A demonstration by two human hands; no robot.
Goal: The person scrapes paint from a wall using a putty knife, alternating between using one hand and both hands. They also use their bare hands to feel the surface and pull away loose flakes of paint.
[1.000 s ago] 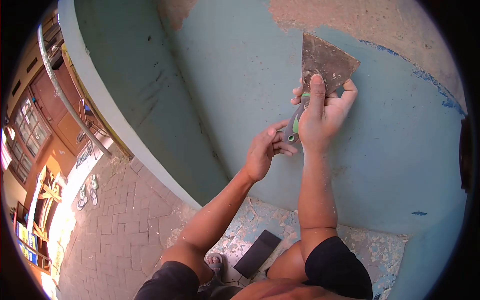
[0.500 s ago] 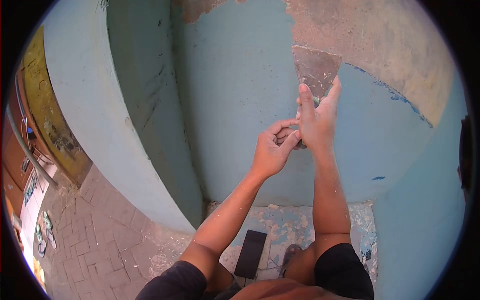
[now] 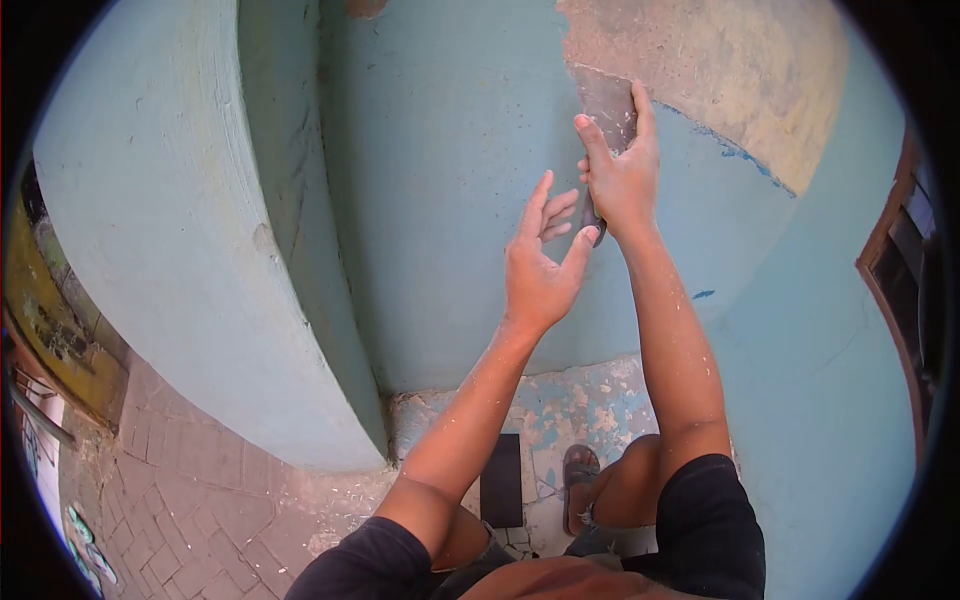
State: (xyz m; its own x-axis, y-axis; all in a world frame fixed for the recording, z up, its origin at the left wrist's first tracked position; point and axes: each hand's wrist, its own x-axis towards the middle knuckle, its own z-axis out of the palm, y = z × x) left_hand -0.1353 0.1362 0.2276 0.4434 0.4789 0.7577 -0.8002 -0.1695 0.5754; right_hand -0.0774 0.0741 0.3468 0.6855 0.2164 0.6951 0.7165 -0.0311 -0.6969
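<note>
A wide-bladed paint scraper [image 3: 604,100] points up at the wall [image 3: 440,190], its blade edge right where the blue paint meets a bare patch [image 3: 700,60]. Wrapped round its neck and handle is my right hand [image 3: 624,190], with the index finger stretched along the blade and the thumb on the other side. My left hand [image 3: 540,270] is open just left of the handle, fingers spread, its thumb tip overlapping the dark butt of the handle. Pale flecks cling to the blade and both forearms.
A blue pillar [image 3: 180,230] juts out on the left. Paint chips lie on the ledge floor [image 3: 580,400], near a dark flat rectangle [image 3: 502,482] and my sandalled foot [image 3: 578,490]. Brick paving [image 3: 190,490] runs off to the lower left, and a framed opening [image 3: 900,260] stands at right.
My left hand has let go of the scraper handle and its fingers have spread. The right hand keeps hold of the scraper. The view has shifted, showing more of the right side.
</note>
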